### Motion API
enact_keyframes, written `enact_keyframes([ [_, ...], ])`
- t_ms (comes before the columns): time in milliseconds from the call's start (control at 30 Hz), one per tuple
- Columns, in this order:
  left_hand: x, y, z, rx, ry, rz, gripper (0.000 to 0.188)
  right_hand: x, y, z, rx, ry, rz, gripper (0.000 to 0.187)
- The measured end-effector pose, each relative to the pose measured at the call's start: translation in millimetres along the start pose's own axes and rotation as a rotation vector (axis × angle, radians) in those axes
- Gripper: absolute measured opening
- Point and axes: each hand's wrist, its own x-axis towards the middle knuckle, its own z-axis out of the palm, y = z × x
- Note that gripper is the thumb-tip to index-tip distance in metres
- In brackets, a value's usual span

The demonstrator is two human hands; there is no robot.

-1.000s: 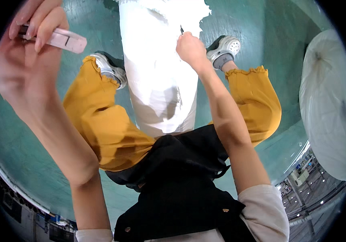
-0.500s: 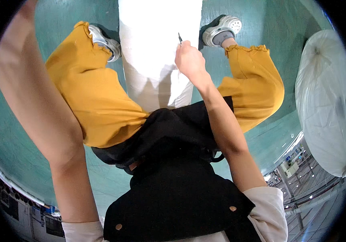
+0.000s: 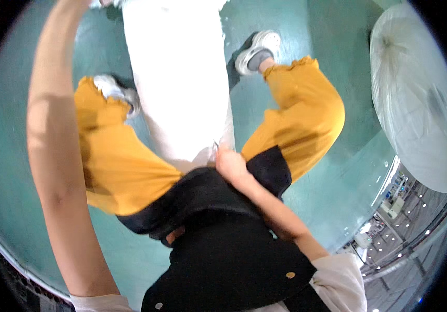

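A long white cloth-like piece (image 3: 182, 67) stretches away between my legs, its far edges ragged. My right hand (image 3: 231, 165) is closed near its close end, by my black apron (image 3: 228, 244). From its fingers pokes the thin metallic tip of a small pointed tool (image 3: 215, 144), blurred; its kind I cannot make out. My left arm (image 3: 57, 135) reaches far forward along the left side. Only the start of my left hand (image 3: 75, 3) shows at the top rim, so its fingers and anything in them are hidden.
A large tied translucent plastic bag (image 3: 413, 99) stands at the right on the green floor (image 3: 333, 208). My legs in yellow trousers (image 3: 312, 109) are bent to either side, with light shoes (image 3: 257, 51) on the floor.
My right hand has come back toward my body with the tool. My left forearm has swung inward at the top. The view has shifted, showing the white piece's ragged far edges.
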Motion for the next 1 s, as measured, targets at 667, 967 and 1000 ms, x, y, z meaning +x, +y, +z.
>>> enact_keyframes([
  [667, 100, -162, 82, 1.32, -0.474, 0.119, 0.036, 33, 4, -75, 0.445, -0.233, -0.037, 0.032],
  [967, 79, -150, 55, 1.218, -0.513, 0.128, 0.04, 41, 13, -93, 0.557, -0.338, -0.074, 0.034],
  [1000, 75, -142, 47, 1.182, -0.553, 0.054, 0.043, 48, 16, -97, 0.555, -0.329, -0.074, 0.034],
])
